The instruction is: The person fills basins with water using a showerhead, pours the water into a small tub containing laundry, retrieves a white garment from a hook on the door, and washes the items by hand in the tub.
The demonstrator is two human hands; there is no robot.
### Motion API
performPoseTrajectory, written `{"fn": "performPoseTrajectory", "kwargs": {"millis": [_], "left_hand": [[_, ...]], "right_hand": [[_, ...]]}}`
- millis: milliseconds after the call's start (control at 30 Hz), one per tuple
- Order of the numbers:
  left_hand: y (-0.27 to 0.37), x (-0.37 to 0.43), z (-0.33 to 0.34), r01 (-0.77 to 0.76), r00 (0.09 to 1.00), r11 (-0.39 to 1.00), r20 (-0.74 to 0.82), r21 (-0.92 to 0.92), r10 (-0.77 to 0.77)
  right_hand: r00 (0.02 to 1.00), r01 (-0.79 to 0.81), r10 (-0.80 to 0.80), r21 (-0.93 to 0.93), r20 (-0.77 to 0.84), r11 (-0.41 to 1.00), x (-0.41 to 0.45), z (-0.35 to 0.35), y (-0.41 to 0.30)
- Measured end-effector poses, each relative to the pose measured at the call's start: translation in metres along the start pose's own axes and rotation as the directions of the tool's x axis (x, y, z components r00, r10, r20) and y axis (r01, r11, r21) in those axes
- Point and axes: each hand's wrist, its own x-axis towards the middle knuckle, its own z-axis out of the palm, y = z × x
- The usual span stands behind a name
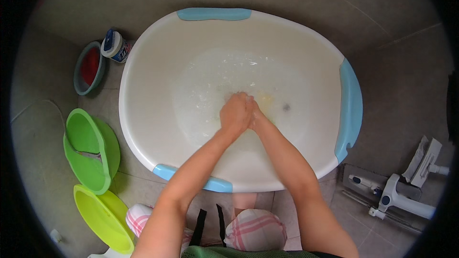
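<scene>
My left hand [236,111] and my right hand [255,114] are pressed together, low over the middle of a large white plastic bathtub [150,89] with light blue grips. Left fingers curl against the right hand, and the fingertips are partly hidden. Whether anything is held between the palms cannot be seen. Shallow water [215,75] with ripples and glints covers the tub's bottom around them. Just right of my hands, a pale yellow patch [265,98] shows in the water, its nature unclear. Farther right is a small dark round spot [286,107], perhaps a drain.
Left of the tub stand a grey-blue basin [76,75] with something red inside, a lidded white tub [114,44], a green basin [111,143] holding a shower head [89,155], and a yellow-green basin [96,222]. Flat mops [391,193] lean at the right. Tiled walls enclose the space.
</scene>
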Motion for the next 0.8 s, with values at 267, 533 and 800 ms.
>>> {"fn": "performPoseTrajectory", "kwargs": {"millis": [267, 533, 800], "left_hand": [[-0.098, 0.016, -0.003, 0.124, 0.970, 0.816, -0.244, 0.564, 0.021], [-0.096, 0.035, 0.016, -0.005, 0.972, 0.983, 0.230, 0.183, -0.038], [0.019, -0.010, 0.020, -0.175, 0.973, 0.983, -0.145, 0.054, 0.182]], "right_hand": [[0.630, -0.064, -0.763, -0.989, -0.147, 0.137, -0.012, -0.032, -0.023], [0.772, 0.018, -0.635, -0.997, -0.031, 0.069, 0.001, -0.024, -0.006], [0.973, -0.026, 0.007, 0.077, 0.232, 0.997, -0.019, 0.005, -0.043]]}}
